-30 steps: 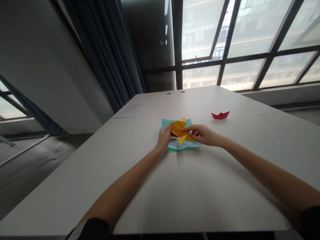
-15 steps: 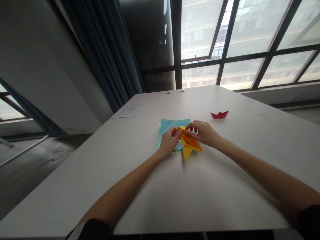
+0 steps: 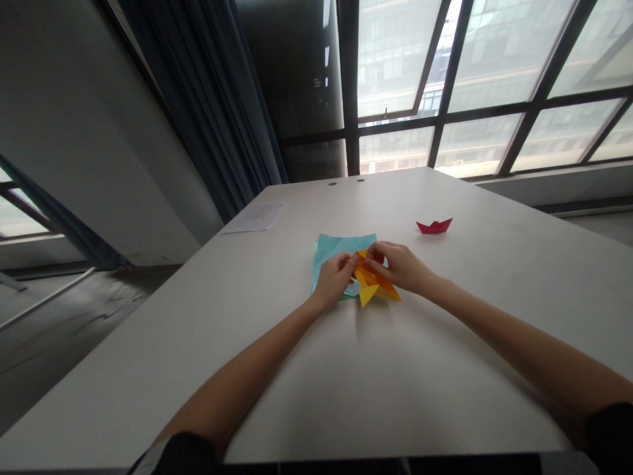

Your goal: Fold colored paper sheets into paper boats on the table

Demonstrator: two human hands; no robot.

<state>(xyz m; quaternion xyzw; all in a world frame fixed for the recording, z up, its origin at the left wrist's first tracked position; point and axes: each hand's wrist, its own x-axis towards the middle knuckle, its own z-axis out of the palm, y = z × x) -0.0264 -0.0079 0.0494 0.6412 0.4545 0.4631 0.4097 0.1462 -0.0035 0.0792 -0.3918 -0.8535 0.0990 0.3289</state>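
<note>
A partly folded sheet of yellow-orange origami paper (image 3: 372, 284) is pinched between both hands, one pointed flap hanging toward me. My left hand (image 3: 334, 276) grips its upper left edge with thumb and fingers. On the other side, my right hand (image 3: 398, 265) is closed on its upper right part, thumb against the folds. Beneath the hands lies a stack of light-blue paper sheets (image 3: 326, 248), partly covered by the hands and the yellow paper.
A small red paper boat (image 3: 434, 227) stands farther back on the right of the white table (image 3: 277, 396). Toward the far left edge lies a printed sheet (image 3: 254, 218). A dark blue curtain (image 3: 208, 99) and windows are behind the table.
The yellow paper's hanging flap has swung up and slightly left, so its tip sits higher. Both hands keep their hold, nearly in place.
</note>
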